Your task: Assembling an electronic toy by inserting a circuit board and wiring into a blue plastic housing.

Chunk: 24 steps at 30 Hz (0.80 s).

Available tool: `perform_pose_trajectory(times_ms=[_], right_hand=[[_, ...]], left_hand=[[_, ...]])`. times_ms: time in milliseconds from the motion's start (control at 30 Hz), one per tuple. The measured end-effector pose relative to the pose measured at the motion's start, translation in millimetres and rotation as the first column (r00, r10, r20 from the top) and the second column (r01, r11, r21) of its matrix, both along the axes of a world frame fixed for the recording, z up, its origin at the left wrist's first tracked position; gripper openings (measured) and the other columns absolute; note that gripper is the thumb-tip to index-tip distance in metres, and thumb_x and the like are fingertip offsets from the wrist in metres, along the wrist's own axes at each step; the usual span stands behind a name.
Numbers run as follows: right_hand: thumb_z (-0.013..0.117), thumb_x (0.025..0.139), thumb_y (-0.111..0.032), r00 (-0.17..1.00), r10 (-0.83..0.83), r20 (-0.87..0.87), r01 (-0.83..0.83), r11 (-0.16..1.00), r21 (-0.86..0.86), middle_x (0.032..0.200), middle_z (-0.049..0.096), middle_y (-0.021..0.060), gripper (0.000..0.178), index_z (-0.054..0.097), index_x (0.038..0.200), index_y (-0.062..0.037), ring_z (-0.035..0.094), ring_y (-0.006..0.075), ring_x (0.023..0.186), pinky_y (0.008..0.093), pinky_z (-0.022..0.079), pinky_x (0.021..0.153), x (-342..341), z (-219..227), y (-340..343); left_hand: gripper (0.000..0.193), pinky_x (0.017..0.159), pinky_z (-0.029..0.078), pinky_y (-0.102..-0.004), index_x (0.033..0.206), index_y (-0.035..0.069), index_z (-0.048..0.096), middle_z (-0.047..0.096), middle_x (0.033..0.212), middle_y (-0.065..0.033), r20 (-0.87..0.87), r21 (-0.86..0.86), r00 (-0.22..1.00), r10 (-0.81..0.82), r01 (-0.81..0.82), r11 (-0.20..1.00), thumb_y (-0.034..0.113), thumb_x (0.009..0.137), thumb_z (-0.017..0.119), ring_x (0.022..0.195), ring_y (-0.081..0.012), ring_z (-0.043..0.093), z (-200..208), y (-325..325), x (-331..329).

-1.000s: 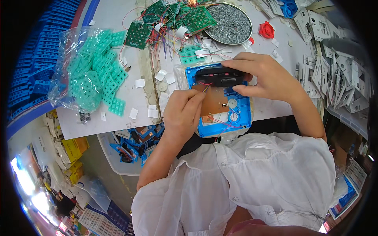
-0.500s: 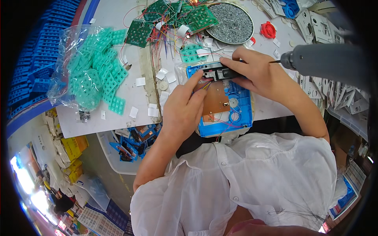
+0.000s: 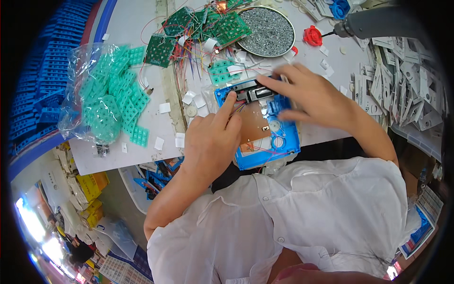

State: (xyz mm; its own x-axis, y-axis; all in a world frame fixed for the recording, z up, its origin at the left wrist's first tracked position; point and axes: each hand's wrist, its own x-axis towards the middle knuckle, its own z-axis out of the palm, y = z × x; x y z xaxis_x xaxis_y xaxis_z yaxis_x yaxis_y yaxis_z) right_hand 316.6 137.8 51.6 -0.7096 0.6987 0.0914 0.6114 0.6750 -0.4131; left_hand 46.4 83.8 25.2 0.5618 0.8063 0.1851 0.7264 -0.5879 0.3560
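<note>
A blue plastic housing (image 3: 292, 142) lies open on the table in front of me, with a brown board (image 3: 253, 124), thin coloured wires and a pale round disc inside. Along its far edge sits a long black module with a metallic part (image 3: 260, 93). My left hand (image 3: 210, 137) rests its outstretched index fingertip on the module's left end, thumb apart, other fingers bent. Over the right end my right hand (image 3: 317, 97) is spread, its fingers partly smeared by motion. One fingertip is close to the module; whether it touches is unclear.
An electric screwdriver (image 3: 378, 23) juts in at upper right, its bit near a red plastic piece (image 3: 312, 36). Beyond the housing are a round tray of small screws (image 3: 267, 31) and green circuit boards (image 3: 229, 28). Green keypads (image 3: 123, 90) lie left; white plates (image 3: 416, 80) pile right.
My right hand has loosened from the module and spread its fingers. The left index has moved onto the module's left end. The view has shifted slightly, bringing the screwdriver bit beside the red piece.
</note>
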Motion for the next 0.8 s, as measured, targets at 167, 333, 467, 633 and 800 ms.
perform_pose_trajectory(times_ms=[167, 333, 467, 633, 800], right_hand=[[0.057, 0.095, -0.021, 0.655, -0.186, -0.733, 0.45, 0.874, 0.181, 0.101, 0.069, 0.0126, 0.027, 0.063, 0.112, 0.0, 0.064, 0.0245, 0.084, 0.0363, 0.051, 0.077, 108, 81, -4], [0.063, 0.097, -0.023, 0.207, -0.21, -0.955, 0.479, 0.873, -0.088, 0.093, 0.068, 0.0184, 0.045, 0.052, 0.132, 0.004, 0.068, 0.0307, 0.087, 0.0418, 0.055, 0.083, 114, 72, 82], [0.071, 0.093, -0.02, 0.393, -0.3, -0.869, 0.373, 0.916, -0.148, 0.085, 0.067, 0.0117, 0.051, 0.052, 0.131, 0.0072, 0.065, 0.0199, 0.076, 0.0316, 0.051, 0.073, 93, 60, 73], [0.076, 0.088, -0.021, 0.357, -0.286, -0.889, 0.152, 0.957, -0.247, 0.073, 0.064, 0.0096, 0.048, 0.055, 0.122, 0.0062, 0.06, 0.0168, 0.065, 0.0297, 0.046, 0.065, 68, 44, 66], [0.079, 0.084, -0.012, 0.303, -0.371, -0.878, 0.117, 0.929, -0.352, 0.075, 0.065, 0.011, 0.044, 0.057, 0.118, 0.0057, 0.062, 0.0158, 0.067, 0.0283, 0.05, 0.062, 33, 47, 56]], left_hand=[[0.014, 0.078, 0.048, -0.0427, 0.094, 0.007, 0.068, 0.071, 0.115, -0.0101, 0.285, 0.082, 0.951, -0.118, 0.098, 0.992, 0.011, 0.083, 0.076, 0.091, -0.0285, 0.066, 31, 68, 4], [0.008, 0.092, 0.045, -0.0498, 0.089, 0.016, 0.076, 0.07, 0.092, -0.0018, 0.006, 0.337, 0.992, -0.123, 0.114, 0.935, 0.02, 0.084, 0.071, 0.099, -0.0257, 0.063, -11, 173, 72], [0.01, 0.098, 0.037, -0.055, 0.092, 0.019, 0.076, 0.068, 0.095, 0.0021, -0.264, 0.305, 0.947, -0.184, 0.263, 0.915, 0.024, 0.084, 0.074, 0.104, -0.0225, 0.061, -40, 189, 96], [0.009, 0.097, 0.037, -0.0531, 0.092, 0.019, 0.075, 0.069, 0.095, 0.0027, -0.234, 0.304, 0.955, -0.182, 0.25, 0.92, 0.026, 0.087, 0.072, 0.104, -0.0215, 0.062, -44, 188, 94], [0.012, 0.096, 0.038, -0.0524, 0.093, 0.016, 0.073, 0.07, 0.093, 0.0, -0.166, 0.358, 0.971, -0.171, 0.221, 0.907, 0.027, 0.089, 0.071, 0.1, -0.0227, 0.063, -40, 188, 95]])
